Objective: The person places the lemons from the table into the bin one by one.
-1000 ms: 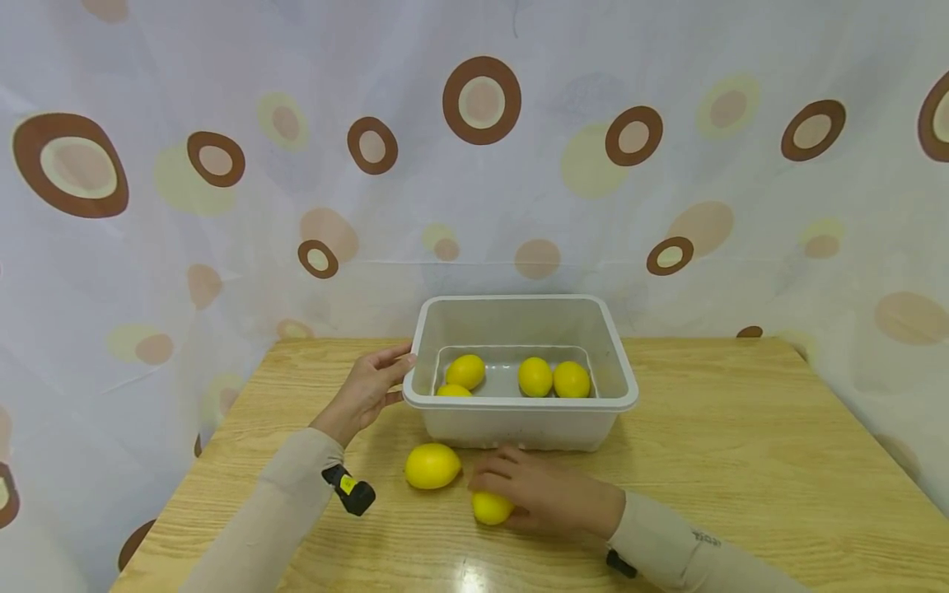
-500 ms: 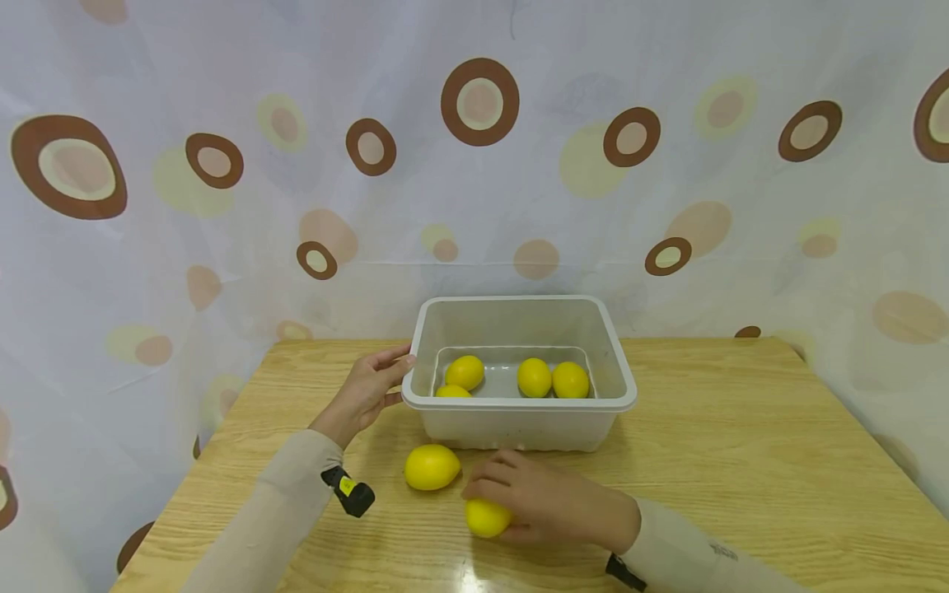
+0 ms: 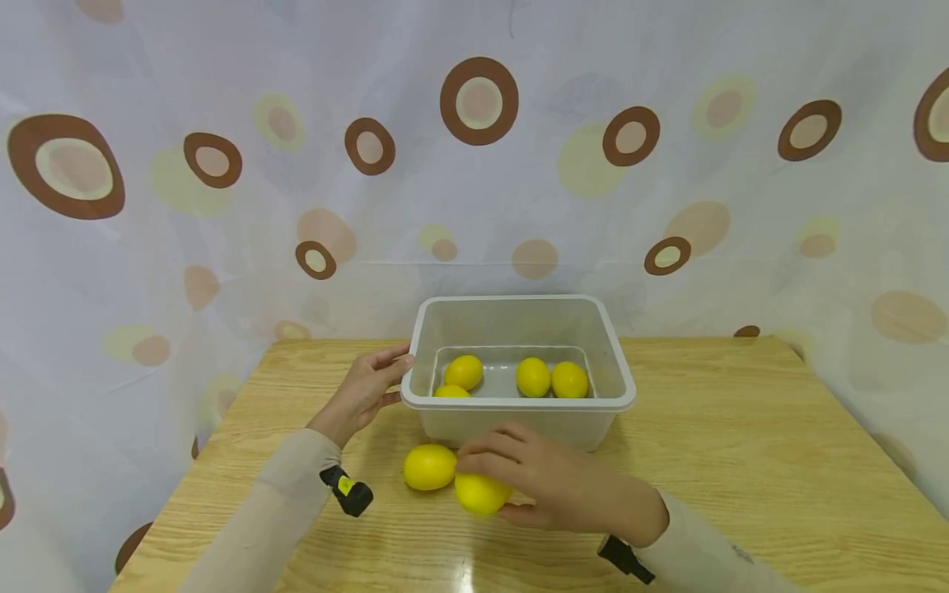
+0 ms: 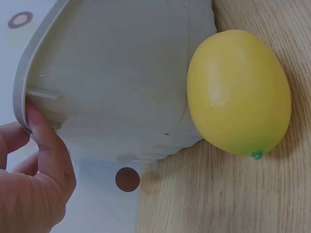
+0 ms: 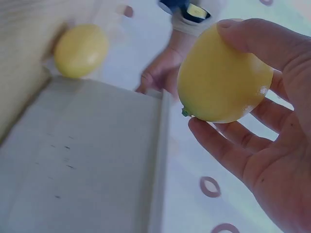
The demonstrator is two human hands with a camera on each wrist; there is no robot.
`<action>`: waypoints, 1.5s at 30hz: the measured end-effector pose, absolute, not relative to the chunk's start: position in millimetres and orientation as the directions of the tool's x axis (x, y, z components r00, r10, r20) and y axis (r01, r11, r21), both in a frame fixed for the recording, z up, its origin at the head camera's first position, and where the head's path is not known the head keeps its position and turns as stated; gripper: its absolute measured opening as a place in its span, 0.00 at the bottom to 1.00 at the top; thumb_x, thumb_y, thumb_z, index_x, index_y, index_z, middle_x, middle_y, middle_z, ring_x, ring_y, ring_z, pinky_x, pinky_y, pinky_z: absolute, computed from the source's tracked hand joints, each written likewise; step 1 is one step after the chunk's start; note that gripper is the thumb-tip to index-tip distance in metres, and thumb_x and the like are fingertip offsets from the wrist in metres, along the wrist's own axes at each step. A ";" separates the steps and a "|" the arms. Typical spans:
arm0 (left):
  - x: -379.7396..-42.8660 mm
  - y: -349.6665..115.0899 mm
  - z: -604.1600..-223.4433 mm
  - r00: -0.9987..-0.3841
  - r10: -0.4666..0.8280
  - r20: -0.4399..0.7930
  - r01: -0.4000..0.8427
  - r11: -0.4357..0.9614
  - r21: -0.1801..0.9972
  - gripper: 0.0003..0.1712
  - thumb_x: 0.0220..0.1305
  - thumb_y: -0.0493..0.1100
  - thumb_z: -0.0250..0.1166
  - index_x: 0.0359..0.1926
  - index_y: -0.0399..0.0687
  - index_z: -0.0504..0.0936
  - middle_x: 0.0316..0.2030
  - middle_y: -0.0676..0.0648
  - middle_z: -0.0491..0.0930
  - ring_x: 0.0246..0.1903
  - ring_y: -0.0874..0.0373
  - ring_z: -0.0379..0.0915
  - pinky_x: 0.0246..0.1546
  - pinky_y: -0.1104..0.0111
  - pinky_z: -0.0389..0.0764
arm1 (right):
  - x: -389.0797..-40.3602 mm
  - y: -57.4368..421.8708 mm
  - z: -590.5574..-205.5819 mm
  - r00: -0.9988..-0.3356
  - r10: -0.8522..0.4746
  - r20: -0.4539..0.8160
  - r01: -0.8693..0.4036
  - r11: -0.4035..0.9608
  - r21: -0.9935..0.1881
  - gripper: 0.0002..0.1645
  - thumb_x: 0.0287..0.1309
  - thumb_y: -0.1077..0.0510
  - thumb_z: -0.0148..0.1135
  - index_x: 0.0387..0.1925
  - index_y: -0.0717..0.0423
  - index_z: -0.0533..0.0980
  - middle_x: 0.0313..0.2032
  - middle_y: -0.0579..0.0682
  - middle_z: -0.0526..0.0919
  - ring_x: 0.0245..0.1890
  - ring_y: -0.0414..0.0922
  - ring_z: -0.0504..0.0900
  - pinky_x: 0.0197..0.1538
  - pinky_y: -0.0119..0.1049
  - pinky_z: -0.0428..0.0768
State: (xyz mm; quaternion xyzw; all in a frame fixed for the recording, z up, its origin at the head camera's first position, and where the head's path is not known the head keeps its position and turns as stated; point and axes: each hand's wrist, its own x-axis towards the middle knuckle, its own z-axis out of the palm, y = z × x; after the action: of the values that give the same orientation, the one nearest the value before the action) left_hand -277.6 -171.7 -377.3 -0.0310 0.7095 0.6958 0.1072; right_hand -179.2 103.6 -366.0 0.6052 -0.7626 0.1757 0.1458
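Note:
My right hand (image 3: pixel 552 478) grips a yellow lemon (image 3: pixel 482 492) between thumb and fingers, in front of the white plastic bin (image 3: pixel 519 404). In the right wrist view this lemon (image 5: pixel 221 80) shows its green tip and hangs clear of the table. Another lemon (image 3: pixel 430 468) lies on the table by the bin's front left corner; the left wrist view shows that lemon (image 4: pixel 238 92) close to the bin wall. At the bin's left side, my left hand (image 3: pixel 363 391) holds the rim, its thumb (image 4: pixel 46 145) tucked beneath the edge. Several lemons (image 3: pixel 534 377) lie inside the bin.
The bin stands on a wooden table (image 3: pixel 741 461), near its back edge. Behind hangs a pale curtain (image 3: pixel 474 206) with brown and cream ring shapes. A black wrist camera (image 3: pixel 348 492) sits on the left sleeve.
My right hand has lifted the lemon off the table and brought it up toward the bin's front wall. The left hand stays at the rim, and the other lemons keep their places.

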 end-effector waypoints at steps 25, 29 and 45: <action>-279.2 -171.2 -377.5 -0.975 0.101 -0.198 -0.196 0.032 0.980 0.27 0.70 0.41 0.57 0.68 0.45 0.67 0.62 0.37 0.69 0.43 0.57 0.75 0.38 0.70 0.82 | -221.9 122.0 -279.7 -0.321 -0.715 0.621 -0.931 0.359 -0.068 0.36 0.47 0.63 0.73 0.59 0.56 0.69 0.58 0.50 0.73 0.55 0.48 0.70 0.53 0.39 0.78; -278.8 -172.0 -377.8 -0.975 0.109 -0.195 -0.193 0.028 0.981 0.27 0.71 0.41 0.57 0.69 0.45 0.66 0.63 0.37 0.69 0.45 0.54 0.75 0.39 0.69 0.82 | -235.7 121.9 -273.8 -0.319 -0.693 0.647 -0.922 0.386 -0.042 0.36 0.46 0.63 0.74 0.58 0.56 0.70 0.57 0.51 0.74 0.53 0.50 0.71 0.52 0.41 0.79; -278.3 -171.0 -376.7 -0.973 0.117 -0.198 -0.195 0.036 0.980 0.26 0.71 0.42 0.56 0.68 0.45 0.67 0.63 0.38 0.69 0.50 0.50 0.73 0.39 0.69 0.82 | -302.9 124.4 -265.7 -0.353 -0.714 0.604 -0.913 0.404 -0.056 0.34 0.46 0.64 0.74 0.57 0.62 0.72 0.54 0.56 0.77 0.56 0.56 0.70 0.58 0.50 0.73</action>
State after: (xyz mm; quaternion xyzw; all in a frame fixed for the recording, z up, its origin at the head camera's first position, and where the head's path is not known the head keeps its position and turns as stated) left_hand -278.3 -171.0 -376.7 -0.0275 0.7109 0.6937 0.1123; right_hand -302.9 124.4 -265.7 0.5093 -0.7987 0.1965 0.2531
